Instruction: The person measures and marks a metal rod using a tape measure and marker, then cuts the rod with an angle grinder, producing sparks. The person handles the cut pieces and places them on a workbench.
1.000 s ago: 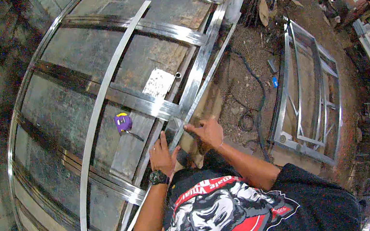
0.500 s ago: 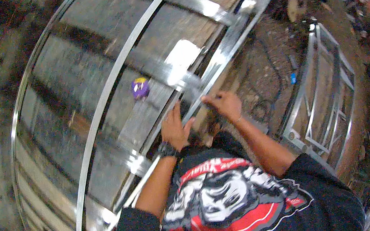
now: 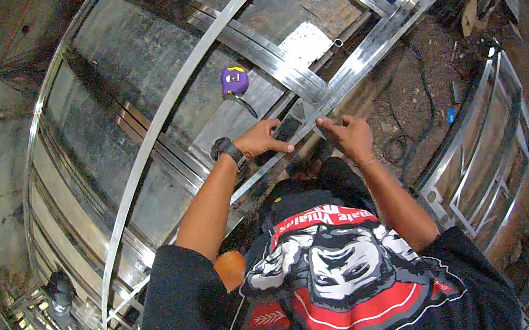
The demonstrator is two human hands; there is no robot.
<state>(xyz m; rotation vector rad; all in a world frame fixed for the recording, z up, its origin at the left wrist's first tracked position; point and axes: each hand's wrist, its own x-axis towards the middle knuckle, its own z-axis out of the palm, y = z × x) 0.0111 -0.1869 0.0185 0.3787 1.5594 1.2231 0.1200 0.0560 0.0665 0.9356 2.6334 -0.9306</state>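
Observation:
A large frame of shiny metal tubes (image 3: pixel 360 68) lies over dark boards. My left hand (image 3: pixel 259 141), with a black watch on its wrist, reaches over the near edge of the frame. Its fingers are stretched out, with the thumb apart and nothing gripped. Beside it, my right hand (image 3: pixel 352 139) has its fingertips closed at the near rail, by a crossbar joint; whatever they pinch is too small to make out. A purple and yellow tape measure (image 3: pixel 235 81) sits on the boards beyond my left hand.
One long, pale metal strip (image 3: pixel 157 128) runs lengthwise across the frame. A white rectangular sheet (image 3: pixel 304 45) lies near the crossbars. To the right, a smaller welded metal frame (image 3: pixel 480 157) stands over the dirt floor, near a dark cable (image 3: pixel 427 92) and a small blue object (image 3: pixel 451 115).
My left hand has turned from pointing forward along the rail to reaching sideways, thumb spread. My right hand stays at the rail with fingertips together. The whole view has shifted.

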